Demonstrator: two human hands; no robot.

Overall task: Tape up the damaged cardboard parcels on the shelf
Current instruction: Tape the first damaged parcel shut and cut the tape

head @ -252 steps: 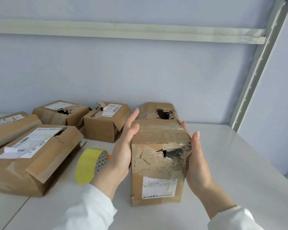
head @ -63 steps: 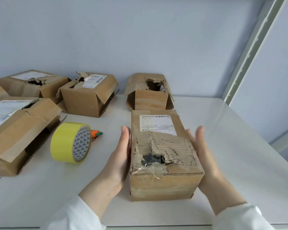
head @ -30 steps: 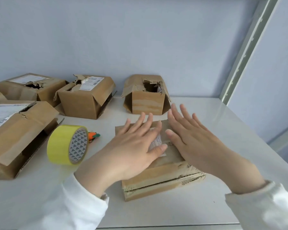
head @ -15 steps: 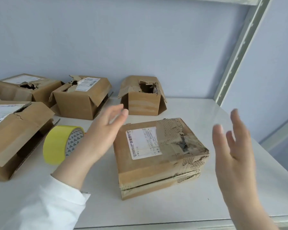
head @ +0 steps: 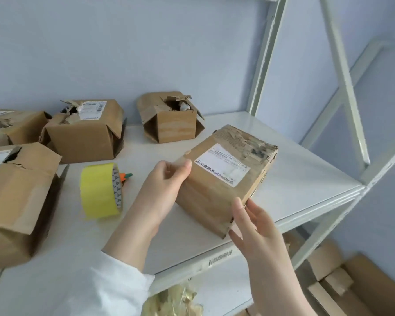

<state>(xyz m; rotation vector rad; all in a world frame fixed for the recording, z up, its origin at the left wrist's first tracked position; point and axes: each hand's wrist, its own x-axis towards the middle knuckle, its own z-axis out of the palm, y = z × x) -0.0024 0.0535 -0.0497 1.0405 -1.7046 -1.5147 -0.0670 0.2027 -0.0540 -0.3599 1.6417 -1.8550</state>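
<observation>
Damaged parcel (head: 224, 176) sits centre-right of the frame on the white shelf (head: 306, 179). It lies skewed, its near corner close to the shelf's front lip. White label (head: 222, 166) faces up. The torn patch (head: 253, 144) is on the same face at the far end, toward the upper right.

Left hand (head: 167, 185) has its grip closed on the parcel's left end, thumb on top, fingers curled at the edge. Right hand (head: 255, 226) has straight fingers and an open grip, fingertips against the low near corner. Whether it bears weight or merely touches is hard to tell from this angle.

Yellow tape roll (head: 100, 190) stands on edge left of centre, near the left forearm, untouched. A small orange-and-green item (head: 126, 176) lies just behind it. Other torn parcels (head: 84, 131) line the left side and back of the shelf.

Judgement: the step in hand is positioning the parcel, and taping has not begun. To do it well:
- Set the parcel flat and square, well back from the lip.
- Turn the torn end toward the person.
- Press the ragged cardboard down flush so the tape meets sound board on both sides of the hole.
- Steady the parcel with one hand and free the other for the roll.
</observation>
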